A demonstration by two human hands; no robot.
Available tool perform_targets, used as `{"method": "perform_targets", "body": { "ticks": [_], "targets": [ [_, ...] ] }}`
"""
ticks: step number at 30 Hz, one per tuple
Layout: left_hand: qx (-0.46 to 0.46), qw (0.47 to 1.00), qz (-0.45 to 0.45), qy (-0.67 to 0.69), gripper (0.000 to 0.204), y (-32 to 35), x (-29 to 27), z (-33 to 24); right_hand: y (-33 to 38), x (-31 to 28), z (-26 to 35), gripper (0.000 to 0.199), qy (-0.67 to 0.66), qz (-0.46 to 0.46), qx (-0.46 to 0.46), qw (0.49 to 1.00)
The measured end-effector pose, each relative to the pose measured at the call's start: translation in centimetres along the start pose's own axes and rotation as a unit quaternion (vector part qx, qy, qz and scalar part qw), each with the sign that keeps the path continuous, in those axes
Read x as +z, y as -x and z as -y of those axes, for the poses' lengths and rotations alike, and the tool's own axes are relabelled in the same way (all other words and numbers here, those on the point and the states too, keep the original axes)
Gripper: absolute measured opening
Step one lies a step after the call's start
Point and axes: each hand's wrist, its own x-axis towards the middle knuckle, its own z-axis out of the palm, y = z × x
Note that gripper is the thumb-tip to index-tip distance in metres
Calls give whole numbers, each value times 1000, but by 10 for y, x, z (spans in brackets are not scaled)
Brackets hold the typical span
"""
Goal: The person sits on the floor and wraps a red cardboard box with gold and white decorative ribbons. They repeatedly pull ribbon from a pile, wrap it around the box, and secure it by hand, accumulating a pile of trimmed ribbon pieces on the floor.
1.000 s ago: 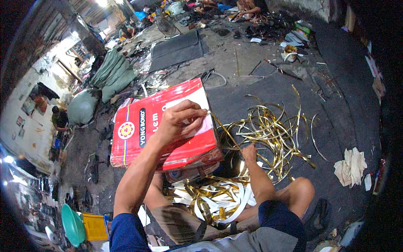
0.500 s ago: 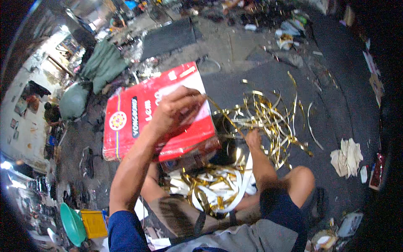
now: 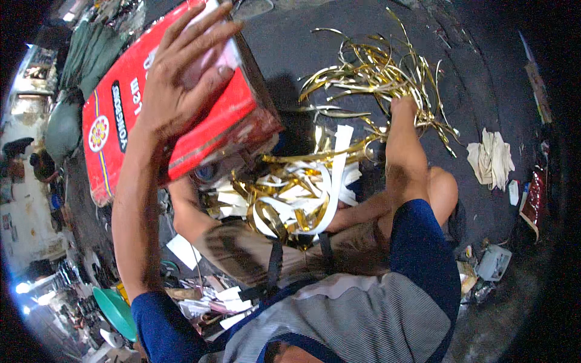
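Observation:
My left hand [image 3: 181,78] lies spread over the top of a large red cardboard box [image 3: 118,124], gripping its upper face. The box is tilted, with its near corner above my left knee. My right hand [image 3: 402,107] reaches forward into a tangle of gold metallic strips [image 3: 369,66] on the dark floor. Its fingers are closed among the strips and partly hidden by them. More gold and white strips [image 3: 296,193] are heaped in my lap between my knees.
A crumpled cream cloth [image 3: 490,157] lies on the floor to the right, with a white plastic container [image 3: 493,263] and litter near my right side. Green sacks [image 3: 85,48] sit at the far left, a green basin [image 3: 118,311] and paper scraps [image 3: 206,296] at lower left.
The view has dipped closer to the floor, so the box and strips appear larger. My left hand stays on the red box and my right hand stays in the gold strips.

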Motion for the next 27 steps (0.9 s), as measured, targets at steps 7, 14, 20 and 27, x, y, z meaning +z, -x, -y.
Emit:
{"method": "perform_targets", "body": {
  "ticks": [7,14,20,27],
  "targets": [
    [-25,999,18,-36,47,-12,-6,-24,29,-26,89,31,-609,-215,191,740],
    [11,989,-146,-6,41,54,3,-114,283,-25,182,34,-148,314,-429,834],
    [-230,951,31,205,72,163,59,-155,399,-20,193,43,-171,221,-552,786],
    [-432,781,0,451,59,224,37,-186,461,-241,104,34,-262,256,-640,675]
  ]
}}
